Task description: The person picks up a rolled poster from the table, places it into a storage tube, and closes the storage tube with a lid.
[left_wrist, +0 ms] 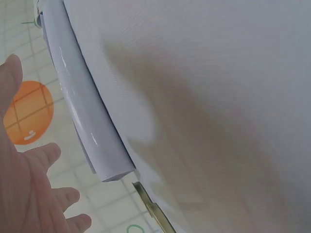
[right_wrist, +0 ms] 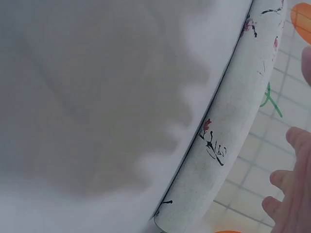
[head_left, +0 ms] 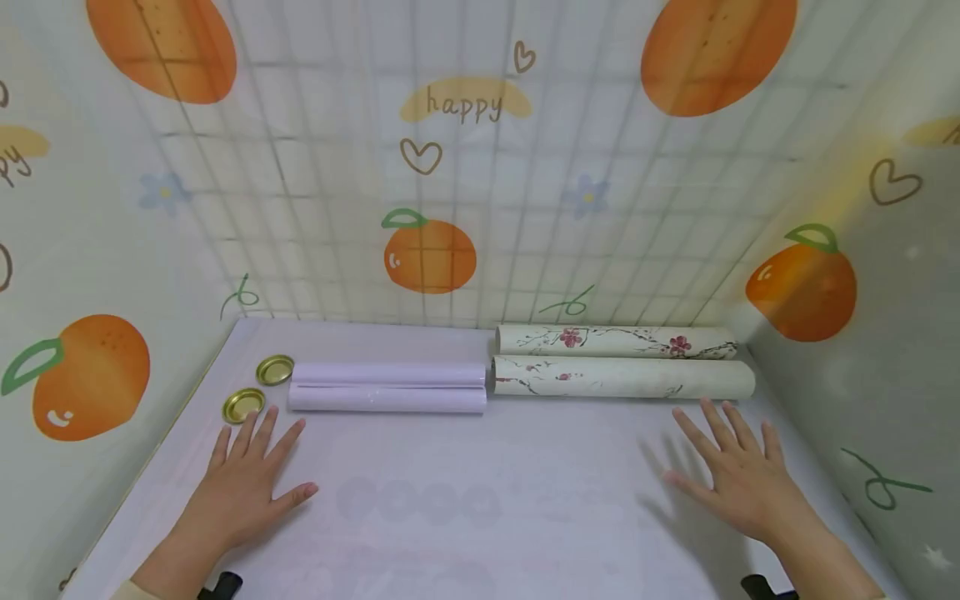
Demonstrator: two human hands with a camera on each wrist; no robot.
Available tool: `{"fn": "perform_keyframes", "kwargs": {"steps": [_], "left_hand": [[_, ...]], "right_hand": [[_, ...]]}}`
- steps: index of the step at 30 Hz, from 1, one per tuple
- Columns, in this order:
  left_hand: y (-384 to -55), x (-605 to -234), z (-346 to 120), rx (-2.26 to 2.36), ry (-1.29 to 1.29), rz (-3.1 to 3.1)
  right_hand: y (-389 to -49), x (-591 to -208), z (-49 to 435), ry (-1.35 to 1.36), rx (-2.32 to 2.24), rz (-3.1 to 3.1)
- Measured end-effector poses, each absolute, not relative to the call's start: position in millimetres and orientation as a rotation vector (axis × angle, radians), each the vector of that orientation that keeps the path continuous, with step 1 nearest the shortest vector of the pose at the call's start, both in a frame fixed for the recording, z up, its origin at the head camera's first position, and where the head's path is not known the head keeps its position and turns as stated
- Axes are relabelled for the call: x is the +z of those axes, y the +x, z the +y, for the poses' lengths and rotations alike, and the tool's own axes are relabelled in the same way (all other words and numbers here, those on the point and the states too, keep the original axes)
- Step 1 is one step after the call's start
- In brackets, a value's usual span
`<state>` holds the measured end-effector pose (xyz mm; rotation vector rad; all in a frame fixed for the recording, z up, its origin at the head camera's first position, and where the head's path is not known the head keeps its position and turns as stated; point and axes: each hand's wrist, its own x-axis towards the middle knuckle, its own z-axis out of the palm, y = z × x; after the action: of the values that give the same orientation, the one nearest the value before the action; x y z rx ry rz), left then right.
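Both hands are spread over the table with nothing in them. My left hand (head_left: 243, 492) has its fingertips close to the nearer of two gold round lids (head_left: 244, 406); the other gold lid (head_left: 275, 370) lies a little behind it. Right of the lids, two glossy pale-lilac rolls (head_left: 387, 400) lie side by side. My right hand (head_left: 738, 475) is in front of a white tube (head_left: 622, 377) printed with dark branches and small red blossoms. Behind that lies a similar tube (head_left: 615, 341) with larger pink flowers. Shadows of the hands fall on the table in both wrist views.
The white table (head_left: 480, 550) is enclosed by fabric walls (head_left: 480, 183) printed with oranges, hearts and lettering, with a grid showing through at the back. The rolls and tubes lie in a row along the table's rear, near the back wall.
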<state>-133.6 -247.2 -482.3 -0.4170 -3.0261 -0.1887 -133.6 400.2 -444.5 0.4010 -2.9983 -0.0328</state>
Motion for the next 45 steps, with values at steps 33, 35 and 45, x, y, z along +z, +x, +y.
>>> {"fn": "perform_keyframes", "kwargs": {"steps": [33,35,45], "left_hand": [[-182,-478,-222,-0.338,-0.642,-2.889],[-185,-477,-221,-0.353,-0.643,-2.873],[-201,-482,-216,-0.475,-0.611,-2.822]], "right_hand": [[-199,-427,383,0.619,0.341,-2.805],[-203,-426,382,0.608,0.354,-2.827],[-233,-427,379,0.587,0.525,-2.910]]}}
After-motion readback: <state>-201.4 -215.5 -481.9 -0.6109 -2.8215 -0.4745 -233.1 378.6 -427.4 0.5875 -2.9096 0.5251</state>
